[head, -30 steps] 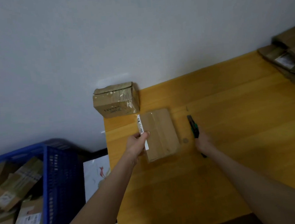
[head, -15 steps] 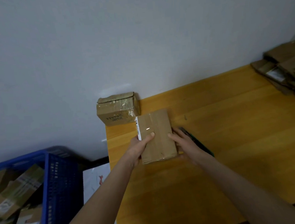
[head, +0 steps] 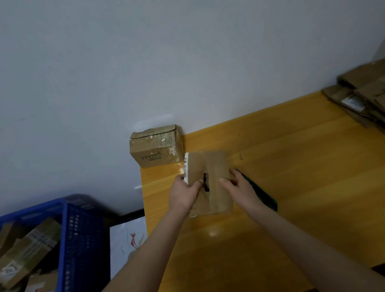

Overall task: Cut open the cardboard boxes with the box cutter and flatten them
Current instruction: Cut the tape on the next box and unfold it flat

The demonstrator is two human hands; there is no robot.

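Observation:
A small flat cardboard box (head: pixel 216 167) with a white label on its left edge lies on the wooden table (head: pixel 304 171). Its taped top seam is parted, showing a dark gap in the middle. My left hand (head: pixel 185 193) grips the left flap with the thumb at the gap. My right hand (head: pixel 238 185) grips the right flap. The green and black box cutter (head: pixel 262 194) lies on the table just right of my right hand, partly hidden by it. A second taped box (head: pixel 156 146) stands against the wall at the table's far left corner.
A stack of flattened cardboard (head: pixel 371 95) lies at the table's far right. A blue plastic crate (head: pixel 79 247) holding several boxes stands on the floor to the left. A white picture panel (head: pixel 125 243) leans between crate and table.
My right hand put the box cutter down on the table and came to the box. Both hands now pull the top flaps apart, and a gap has opened along the seam.

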